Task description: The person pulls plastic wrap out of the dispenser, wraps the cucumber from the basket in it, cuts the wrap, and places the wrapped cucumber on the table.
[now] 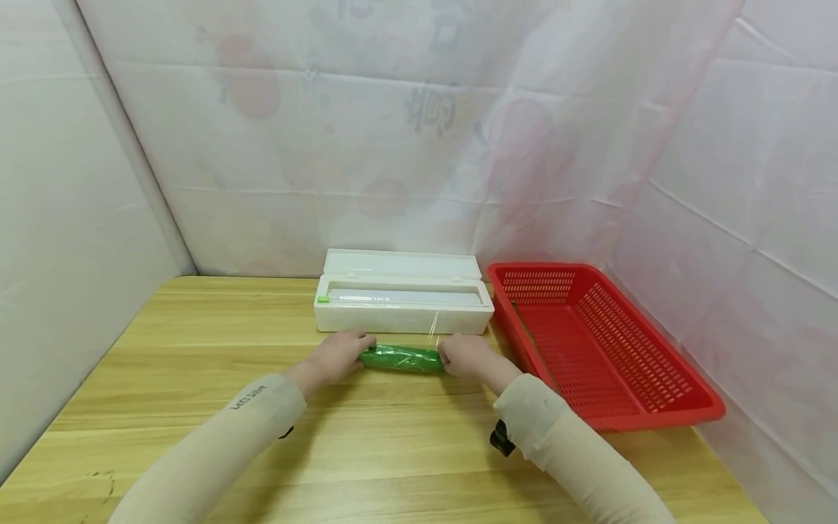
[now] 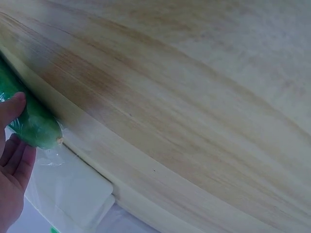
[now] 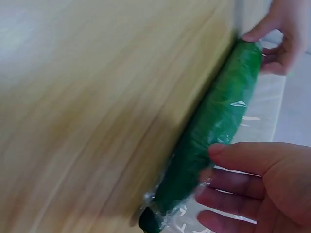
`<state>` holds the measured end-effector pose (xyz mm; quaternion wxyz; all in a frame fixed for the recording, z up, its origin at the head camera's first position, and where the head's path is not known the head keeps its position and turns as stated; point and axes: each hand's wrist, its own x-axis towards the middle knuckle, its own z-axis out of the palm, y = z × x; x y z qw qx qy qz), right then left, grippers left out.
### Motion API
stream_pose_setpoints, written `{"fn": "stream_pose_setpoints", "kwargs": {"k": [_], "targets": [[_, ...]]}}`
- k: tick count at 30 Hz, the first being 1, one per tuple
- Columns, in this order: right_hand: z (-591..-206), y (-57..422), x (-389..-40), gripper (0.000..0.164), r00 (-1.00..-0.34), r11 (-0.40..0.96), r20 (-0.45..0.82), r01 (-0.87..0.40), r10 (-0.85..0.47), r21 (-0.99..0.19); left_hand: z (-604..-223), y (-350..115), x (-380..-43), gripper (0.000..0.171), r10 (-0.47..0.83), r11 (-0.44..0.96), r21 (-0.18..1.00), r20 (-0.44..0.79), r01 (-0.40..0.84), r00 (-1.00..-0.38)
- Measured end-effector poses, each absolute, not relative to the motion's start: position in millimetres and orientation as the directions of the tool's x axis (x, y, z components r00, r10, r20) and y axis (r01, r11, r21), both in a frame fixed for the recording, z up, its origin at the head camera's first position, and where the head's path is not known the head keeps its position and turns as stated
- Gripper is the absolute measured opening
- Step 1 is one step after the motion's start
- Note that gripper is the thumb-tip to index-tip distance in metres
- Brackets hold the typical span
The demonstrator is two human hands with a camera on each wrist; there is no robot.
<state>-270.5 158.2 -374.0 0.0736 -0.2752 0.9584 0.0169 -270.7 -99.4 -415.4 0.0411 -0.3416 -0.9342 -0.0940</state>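
Note:
A green cucumber with clear plastic wrap around it lies crosswise between the two hands, just in front of a white cling film box. The left hand grips its left end; the left wrist view shows the thumb on one side and fingers on the other, with loose film past the tip. At the opposite end, the right hand holds the cucumber between thumb and fingers. Wrap bunches near the dark tip in the right wrist view. Thin shiny film shows between cucumber and box.
The box stands with its lid up, a film roll inside and a green slider at its left. A red plastic basket stands right of it, with a narrow green strip along its left wall. White curtains surround the wooden table.

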Motion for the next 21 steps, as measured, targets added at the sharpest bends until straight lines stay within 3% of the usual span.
{"fn": "stream_pose_setpoints", "kwargs": {"k": [8,16,21], "targets": [[-364.2,162.0,-268.8,0.028,-0.822,0.828,-0.120,-0.538,-0.556,-0.155,-414.1,-98.2,-271.1,0.035,0.629,0.750,0.148,0.139,0.645,-0.764],[-365.7,162.5,-273.4,0.027,-0.831,0.837,-0.114,-0.531,-0.545,-0.129,-412.3,-96.7,-270.9,0.035,0.633,0.749,0.138,0.143,0.648,-0.761],[-372.5,161.5,-271.1,0.027,-0.840,0.851,-0.152,-0.524,-0.522,-0.028,-413.6,-98.1,-271.0,0.034,0.637,0.746,0.134,0.145,0.652,-0.757]]}}
